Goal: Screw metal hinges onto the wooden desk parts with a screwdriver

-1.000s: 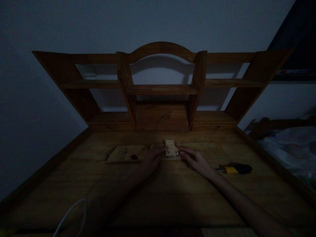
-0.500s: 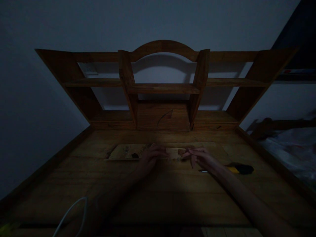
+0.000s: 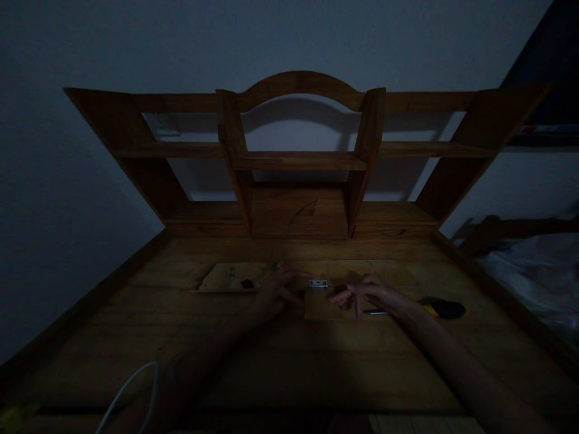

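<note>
**Small hinge on bench, both hands at it, neither clearly gripping**

Head view (only one, dim):
- Metal hinge (image 3: 318, 284): behind the middle of the bench (image 3: 253, 367), toward its rear edge, between the two hands. Sits at the rear edge of a small board (image 3: 317, 308); holes visible in the upper leaf. Too dark to tell if it's fastened.
- Small board lies flat, in front of a long wooden strip (image 3: 230, 275) that runs parallel to the bench's rear edge. Strip's left end is ragged. Small board's right part is hidden by the right hand.
- Left hand (image 3: 277, 290): part open, index finger reaching to the hinge's left end, thumb apart and lower, by the board's left edge. No grip seen; contact unclear.
- Right hand (image 3: 371, 291): fingers loosely spread over the small board, index pointing left, just right of the hinge. Can't tell if anything is pinched.
- Screwdriver (image 3: 446, 309): toward the bench's right edge, shaft pointing left, partly behind the right wrist.
- White cable (image 3: 129, 386): loops near the front left corner.
- Shelf unit (image 3: 298, 161): stands along the rear edge.
</note>
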{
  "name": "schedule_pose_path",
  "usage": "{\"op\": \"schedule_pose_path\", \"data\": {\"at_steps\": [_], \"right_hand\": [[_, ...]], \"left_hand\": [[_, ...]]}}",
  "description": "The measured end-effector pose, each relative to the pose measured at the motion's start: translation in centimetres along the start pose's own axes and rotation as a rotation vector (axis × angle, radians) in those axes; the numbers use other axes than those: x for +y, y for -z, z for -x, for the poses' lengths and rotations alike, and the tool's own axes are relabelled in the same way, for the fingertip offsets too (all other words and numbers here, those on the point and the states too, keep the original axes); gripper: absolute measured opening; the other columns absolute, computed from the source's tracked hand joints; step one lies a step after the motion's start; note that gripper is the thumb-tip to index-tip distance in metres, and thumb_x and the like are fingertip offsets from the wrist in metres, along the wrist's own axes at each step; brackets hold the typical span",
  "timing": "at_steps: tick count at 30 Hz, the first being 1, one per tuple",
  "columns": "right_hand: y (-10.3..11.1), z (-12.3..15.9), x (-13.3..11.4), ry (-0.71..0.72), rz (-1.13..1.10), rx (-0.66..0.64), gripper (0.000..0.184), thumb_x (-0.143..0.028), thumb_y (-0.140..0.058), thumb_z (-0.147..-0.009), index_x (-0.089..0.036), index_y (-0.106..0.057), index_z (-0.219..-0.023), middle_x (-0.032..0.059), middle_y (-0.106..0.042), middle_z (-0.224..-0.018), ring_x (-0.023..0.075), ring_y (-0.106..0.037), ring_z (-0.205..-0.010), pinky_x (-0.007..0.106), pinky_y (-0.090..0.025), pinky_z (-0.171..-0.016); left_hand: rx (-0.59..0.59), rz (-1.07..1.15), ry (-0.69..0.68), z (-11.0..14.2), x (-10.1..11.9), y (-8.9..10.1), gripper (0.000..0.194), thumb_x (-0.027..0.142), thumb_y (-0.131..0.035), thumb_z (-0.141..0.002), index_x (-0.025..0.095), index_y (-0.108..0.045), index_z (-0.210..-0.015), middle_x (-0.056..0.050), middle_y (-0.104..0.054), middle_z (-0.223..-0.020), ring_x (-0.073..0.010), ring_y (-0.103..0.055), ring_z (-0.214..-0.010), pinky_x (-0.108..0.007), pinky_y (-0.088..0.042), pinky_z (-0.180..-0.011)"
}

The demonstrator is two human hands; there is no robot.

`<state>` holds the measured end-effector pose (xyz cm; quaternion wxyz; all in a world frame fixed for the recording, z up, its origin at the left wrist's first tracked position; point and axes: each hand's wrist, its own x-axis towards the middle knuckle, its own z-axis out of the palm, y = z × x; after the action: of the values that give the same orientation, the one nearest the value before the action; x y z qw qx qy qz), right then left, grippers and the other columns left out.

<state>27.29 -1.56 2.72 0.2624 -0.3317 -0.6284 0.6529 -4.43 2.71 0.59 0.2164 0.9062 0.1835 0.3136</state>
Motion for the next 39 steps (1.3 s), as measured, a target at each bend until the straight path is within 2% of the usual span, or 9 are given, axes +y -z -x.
{"op": "schedule_pose_path", "data": {"at_steps": [6,10,15,19,22,24,27,32,39], "right_hand": [[0.1,-0.3,0.7,-0.060,0.001,-0.051,0.051,-0.051,-0.058,-0.097,-0.015,-0.081,-0.070,0.0144,-0.075,-0.118,0.0283,-0.071,-0.111,0.042,-0.049,-0.104],[0.0,-0.4,0.7,-0.059,0.024,-0.078,0.049,-0.051,-0.058,-0.098,-0.016,-0.083,-0.074,0.0126,-0.077,-0.116,0.0271,-0.071,-0.111,0.042,-0.047,-0.107],[0.2,-0.4,0.8,-0.069,0.011,-0.082,0.049,-0.048,-0.055,-0.099,-0.015,-0.083,-0.076,0.0134,-0.075,-0.120,0.0283,-0.071,-0.111,0.043,-0.048,-0.105],[0.3,-0.2,0.7,-0.029,-0.021,-0.018,0.048,-0.048,-0.055,-0.100,-0.014,-0.083,-0.079,0.0148,-0.076,-0.115,0.0285,-0.072,-0.108,0.043,-0.051,-0.101],[0.3,-0.2,0.5,0.026,-0.138,0.067,0.046,-0.047,-0.057,-0.098,-0.014,-0.083,-0.081,0.0155,-0.077,-0.114,0.0267,-0.072,-0.107,0.038,-0.053,-0.097],[0.3,-0.3,0.6,0.044,-0.279,0.105,0.041,-0.045,-0.059,-0.097,-0.014,-0.083,-0.086,0.0151,-0.078,-0.112,0.0261,-0.072,-0.107,0.037,-0.054,-0.097],[0.5,-0.6,0.8,0.046,-0.447,0.103,0.037,-0.044,-0.062,-0.096,-0.014,-0.081,-0.105,0.0140,-0.077,-0.116,0.0251,-0.071,-0.112,0.035,-0.052,-0.102],[0.4,-0.7,0.8,0.030,-0.466,0.126,0.039,-0.038,-0.060,-0.097,-0.016,-0.073,-0.126,0.0115,-0.073,-0.126,0.0220,-0.072,-0.108,0.031,-0.054,-0.094],[-0.3,-0.6,0.4,0.013,-0.503,0.166,0.038,-0.032,-0.062,-0.095,-0.020,-0.070,-0.130,0.0099,-0.072,-0.126,0.0205,-0.073,-0.099,0.031,-0.055,-0.087]], "left_hand": [[0.009,0.122,-0.040,-0.2,-0.1,-0.5,0.038,0.007,-0.054,-0.085,0.029,-0.085,-0.079,-0.004,-0.066,-0.140,-0.0287,-0.059,-0.126,-0.049,-0.049,-0.105],[-0.045,0.104,-0.023,-0.2,-0.2,-0.5,0.037,0.006,-0.056,-0.084,0.031,-0.085,-0.082,-0.002,-0.064,-0.142,-0.0289,-0.057,-0.129,-0.050,-0.047,-0.106],[-0.019,0.110,-0.037,0.0,-0.5,-0.7,0.043,0.002,-0.053,-0.081,0.031,-0.084,-0.079,-0.001,-0.066,-0.140,-0.0285,-0.057,-0.129,-0.049,-0.045,-0.106],[0.030,0.195,-0.057,0.0,-0.5,-0.7,0.047,0.002,-0.048,-0.081,0.032,-0.085,-0.087,-0.002,-0.068,-0.137,-0.0273,-0.058,-0.128,-0.049,-0.046,-0.105],[0.102,0.252,-0.064,-0.1,-0.4,-0.6,0.047,0.005,-0.048,-0.084,0.032,-0.084,-0.094,-0.003,-0.071,-0.132,-0.0263,-0.061,-0.124,-0.049,-0.048,-0.103],[0.152,0.257,-0.003,-0.2,-0.2,-0.5,0.045,0.007,-0.048,-0.088,0.032,-0.083,-0.101,-0.005,-0.074,-0.125,-0.0257,-0.064,-0.119,-0.049,-0.049,-0.102],[0.206,0.249,0.160,-0.3,0.1,-0.3,0.036,0.014,-0.053,-0.093,0.029,-0.080,-0.111,-0.007,-0.076,-0.118,-0.0252,-0.067,-0.115,-0.050,-0.049,-0.105],[0.197,0.246,0.352,0.0,0.4,-0.3,0.037,0.023,-0.053,-0.098,0.030,-0.071,-0.130,-0.006,-0.068,-0.136,-0.0261,-0.059,-0.129,-0.050,-0.042,-0.114],[0.154,0.243,0.429,0.0,0.8,-0.1,0.046,0.024,-0.057,-0.096,0.034,-0.061,-0.141,-0.003,-0.062,-0.143,-0.0270,-0.054,-0.136,-0.051,-0.037,-0.119]]}}
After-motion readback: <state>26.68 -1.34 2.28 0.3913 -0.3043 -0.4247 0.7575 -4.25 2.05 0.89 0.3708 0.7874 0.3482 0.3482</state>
